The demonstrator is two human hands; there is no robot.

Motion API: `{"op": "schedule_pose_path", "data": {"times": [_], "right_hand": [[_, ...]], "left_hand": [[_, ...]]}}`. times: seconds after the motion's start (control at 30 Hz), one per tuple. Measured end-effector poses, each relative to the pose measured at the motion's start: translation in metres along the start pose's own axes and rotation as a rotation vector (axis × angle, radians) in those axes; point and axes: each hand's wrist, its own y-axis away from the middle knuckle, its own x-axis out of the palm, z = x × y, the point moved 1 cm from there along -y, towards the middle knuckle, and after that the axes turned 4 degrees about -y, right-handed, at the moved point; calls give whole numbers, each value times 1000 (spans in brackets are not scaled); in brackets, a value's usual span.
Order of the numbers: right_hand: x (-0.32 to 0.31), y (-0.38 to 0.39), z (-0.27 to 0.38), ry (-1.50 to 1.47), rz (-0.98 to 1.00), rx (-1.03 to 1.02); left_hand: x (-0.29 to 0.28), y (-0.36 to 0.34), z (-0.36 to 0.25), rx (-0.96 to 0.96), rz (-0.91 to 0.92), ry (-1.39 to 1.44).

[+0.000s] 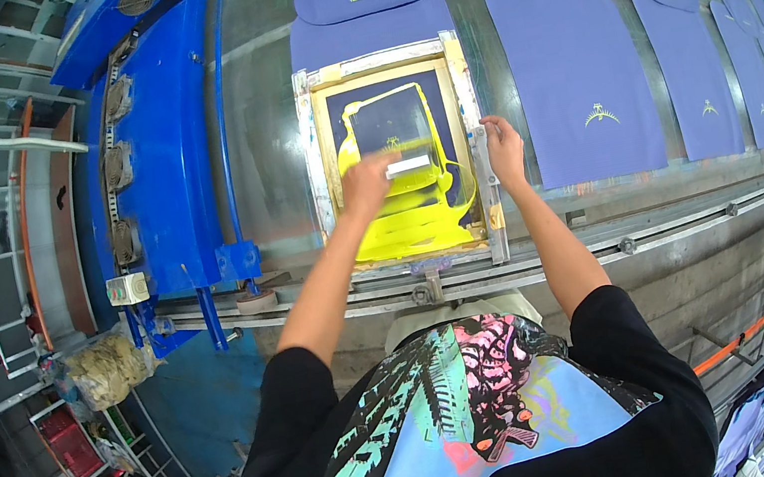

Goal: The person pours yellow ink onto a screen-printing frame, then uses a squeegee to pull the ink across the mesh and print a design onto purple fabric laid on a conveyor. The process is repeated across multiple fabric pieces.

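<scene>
In front of me a screen printing frame lies over purple fabric. Bright yellow ink is spread thickly at the near end of its mesh, with thinner streaks up the sides. My left hand, a little blurred, is closed on a squeegee with a pale edge, over the middle of the mesh. A small crest-like design shows just beyond the squeegee. My right hand holds the right side rail of the frame, its fingers curled at the outer edge.
Purple fabric pieces with small yellow prints lie in a row along the table to the right. A blue machine with fans stands at the left. A metal rail runs along the table's near edge.
</scene>
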Motion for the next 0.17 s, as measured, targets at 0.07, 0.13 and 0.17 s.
{"op": "schedule_pose_path", "data": {"times": [0.07,0.13,0.17], "right_hand": [[5,10,13,-22,21,-1],[4,10,10,-36,-11,-50],[-1,5,10,-28,-12,-61]], "left_hand": [[-16,-35,21,95,-119,-54],[-33,-55,20,15,-102,-45],[-39,-62,14,-26,-94,-29]]}}
